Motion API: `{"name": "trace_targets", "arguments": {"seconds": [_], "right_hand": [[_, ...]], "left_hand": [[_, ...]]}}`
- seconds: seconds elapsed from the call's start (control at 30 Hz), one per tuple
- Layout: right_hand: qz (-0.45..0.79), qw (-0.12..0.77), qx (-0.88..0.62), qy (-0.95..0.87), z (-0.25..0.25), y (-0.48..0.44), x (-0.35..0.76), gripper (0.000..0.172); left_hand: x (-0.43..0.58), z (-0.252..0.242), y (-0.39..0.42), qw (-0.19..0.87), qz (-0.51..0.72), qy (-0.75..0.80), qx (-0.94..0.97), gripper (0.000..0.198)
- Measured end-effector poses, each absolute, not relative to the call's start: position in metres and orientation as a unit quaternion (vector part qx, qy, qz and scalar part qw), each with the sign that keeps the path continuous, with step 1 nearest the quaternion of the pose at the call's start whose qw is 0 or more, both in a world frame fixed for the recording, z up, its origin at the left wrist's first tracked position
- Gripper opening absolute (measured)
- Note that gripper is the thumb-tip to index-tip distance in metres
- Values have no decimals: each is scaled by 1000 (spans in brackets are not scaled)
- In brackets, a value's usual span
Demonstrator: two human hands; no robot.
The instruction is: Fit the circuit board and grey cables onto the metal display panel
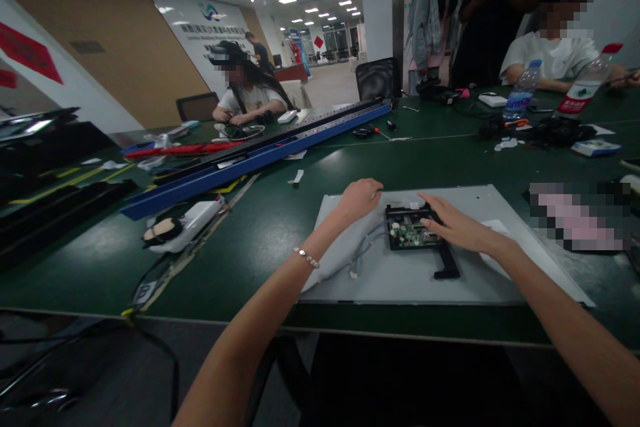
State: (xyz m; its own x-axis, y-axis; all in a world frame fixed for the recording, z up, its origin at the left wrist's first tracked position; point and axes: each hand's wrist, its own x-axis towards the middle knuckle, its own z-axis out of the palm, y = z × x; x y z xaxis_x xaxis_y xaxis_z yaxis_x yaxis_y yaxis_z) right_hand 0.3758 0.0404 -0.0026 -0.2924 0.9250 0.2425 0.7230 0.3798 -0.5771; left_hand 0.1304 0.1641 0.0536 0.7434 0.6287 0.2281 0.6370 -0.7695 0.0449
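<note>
A flat light-grey panel (pixel 390 283) lies on the green table in front of me. On it sits a black bracket (pixel 447 260) framing a green circuit board (pixel 411 233), with grey cables (pixel 367 240) running off its left side. My left hand (pixel 361 199) is at the panel's far edge, left of the bracket, its fingers curled; a small dark bit shows at the fingertips, too small to name. My right hand (pixel 447 221) reaches over the bracket's right side, fingers stretched and thumb apart above the board. Whether it touches the bracket is unclear.
A long blue rail (pixel 260 163) crosses the table at the back left. Nearer stands a white power strip (pixel 195 223) with cables. A screwdriver (pixel 367 132), bottles (pixel 523 93) and black gear lie farther back. Other people sit across the table.
</note>
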Motion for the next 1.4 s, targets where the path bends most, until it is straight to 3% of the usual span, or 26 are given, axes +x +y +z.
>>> {"name": "trace_targets", "arguments": {"seconds": [0.13, 0.4, 0.57, 0.73, 0.93, 1.17, 1.4], "right_hand": [[166, 290, -531, -779, -1, 41, 375, 63], [155, 299, -543, -769, 0, 39, 368, 54], [146, 303, -536, -774, -7, 41, 366, 50], [139, 305, -540, -772, -12, 44, 368, 49], [144, 307, -547, -766, -12, 44, 366, 47], [126, 324, -539, -767, 9, 37, 359, 47], [133, 341, -500, -785, 50, -17, 293, 43]], "left_hand": [[69, 54, 201, 53, -158, -447, -879, 32], [-18, 41, 234, 61, -195, -624, -754, 54], [-33, 47, 248, 59, -181, -652, -734, 44], [-36, 59, 264, 43, -156, -679, -716, 21], [-24, 76, 260, 36, -140, -683, -716, 25], [23, 111, 166, 68, -65, -589, -803, 29], [69, 93, 11, 101, -128, -469, -868, 22]]}}
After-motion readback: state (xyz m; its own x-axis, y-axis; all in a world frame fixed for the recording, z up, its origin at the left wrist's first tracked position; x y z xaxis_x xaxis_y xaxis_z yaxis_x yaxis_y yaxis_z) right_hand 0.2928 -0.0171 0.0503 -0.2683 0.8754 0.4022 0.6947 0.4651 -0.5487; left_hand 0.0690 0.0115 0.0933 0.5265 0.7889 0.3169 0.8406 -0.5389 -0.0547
